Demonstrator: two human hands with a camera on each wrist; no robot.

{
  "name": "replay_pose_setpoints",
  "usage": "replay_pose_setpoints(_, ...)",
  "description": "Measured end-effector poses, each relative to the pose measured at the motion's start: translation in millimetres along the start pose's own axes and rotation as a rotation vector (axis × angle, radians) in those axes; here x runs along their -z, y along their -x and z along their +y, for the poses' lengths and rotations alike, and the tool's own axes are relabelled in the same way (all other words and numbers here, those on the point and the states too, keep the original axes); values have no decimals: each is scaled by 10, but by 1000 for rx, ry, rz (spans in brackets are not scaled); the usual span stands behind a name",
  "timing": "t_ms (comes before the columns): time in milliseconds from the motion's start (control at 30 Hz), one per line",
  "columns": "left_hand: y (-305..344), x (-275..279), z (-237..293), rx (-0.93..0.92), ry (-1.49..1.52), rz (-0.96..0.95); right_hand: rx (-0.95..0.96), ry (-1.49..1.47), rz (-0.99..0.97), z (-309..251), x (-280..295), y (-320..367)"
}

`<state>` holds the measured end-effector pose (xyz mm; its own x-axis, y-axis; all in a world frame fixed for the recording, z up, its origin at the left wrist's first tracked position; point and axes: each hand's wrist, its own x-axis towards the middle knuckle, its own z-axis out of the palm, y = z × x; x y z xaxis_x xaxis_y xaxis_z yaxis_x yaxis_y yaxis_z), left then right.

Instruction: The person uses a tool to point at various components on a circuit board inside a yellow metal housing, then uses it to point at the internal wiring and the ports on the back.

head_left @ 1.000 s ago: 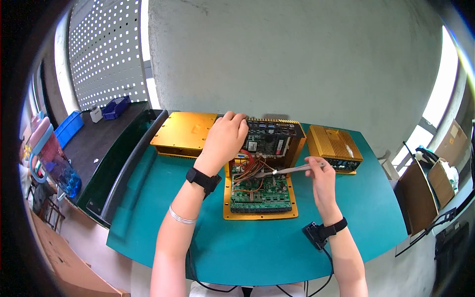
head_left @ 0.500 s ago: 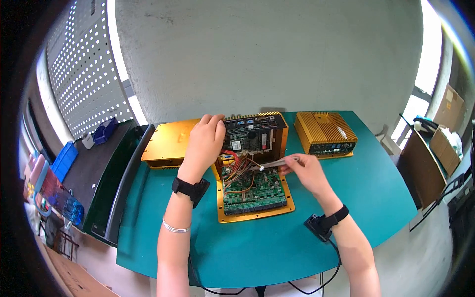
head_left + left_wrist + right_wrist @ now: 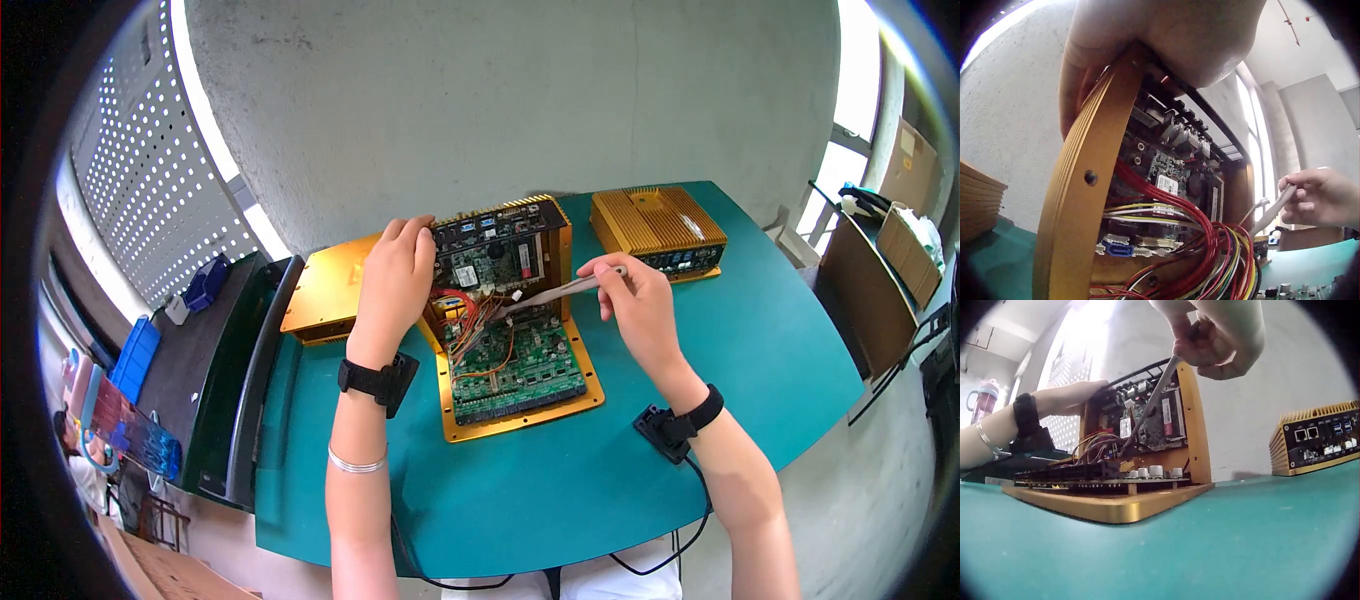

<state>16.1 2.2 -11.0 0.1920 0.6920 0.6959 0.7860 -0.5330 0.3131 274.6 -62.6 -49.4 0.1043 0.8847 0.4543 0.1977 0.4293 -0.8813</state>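
A gold computer case stands open, its upright housing (image 3: 563,245) tilted up behind a gold base plate that carries a green circuit board (image 3: 530,365). My left hand (image 3: 397,275) grips the housing's upper left corner, fingers curled over the edge. In my right hand (image 3: 640,305) are slim grey tweezers (image 3: 560,292), pinched between thumb and fingers near the rear end. Their tip reaches down into a bundle of red, yellow, white and black wires (image 3: 1210,244) between housing and board. A small white connector (image 3: 517,296) sticks up beside the tweezers. The wires hide the tip.
Left of the housing lies a gold box (image 3: 325,285); a finned gold computer (image 3: 660,230) stands at the back right of the green table (image 3: 520,520). A black-topped cart (image 3: 200,370) with blue bins adjoins the left edge. Cables trail from both wrist cameras.
The right hand shifts inward, then back out and up, so the tweezers slope more steeply into the wires. The left hand stays on the housing. The head view shifts and turns.
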Motion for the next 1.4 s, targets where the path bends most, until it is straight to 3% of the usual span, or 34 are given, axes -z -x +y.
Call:
replay_pose_setpoints(167,-5,18,47,30,19,-41,-28,-12,-2,44,17,0)
replay_pose_setpoints(233,-5,-3,19,-4,3,6,-107,-32,-109,86,31,-12)
replay_pose_setpoints(567,-3,-5,14,5,-5,-6,-142,-189,-13,121,105,-71)
replay_pose_setpoints(833,-2,-1,31,20,-5,-4,-86,-21,118,99,143,-72)
replay_pose_setpoints(967,-2,9,22,4,-9,-10,-75,-40,6,171,109,-67)
replay_pose_setpoints(1033,-5,-1,13,-8,-8,2,-98,66,-144,186,81,-50)
replay_pose_setpoints(1400,-5,-4,5,-11,-11,7,31,214,-23,17,198,-51)
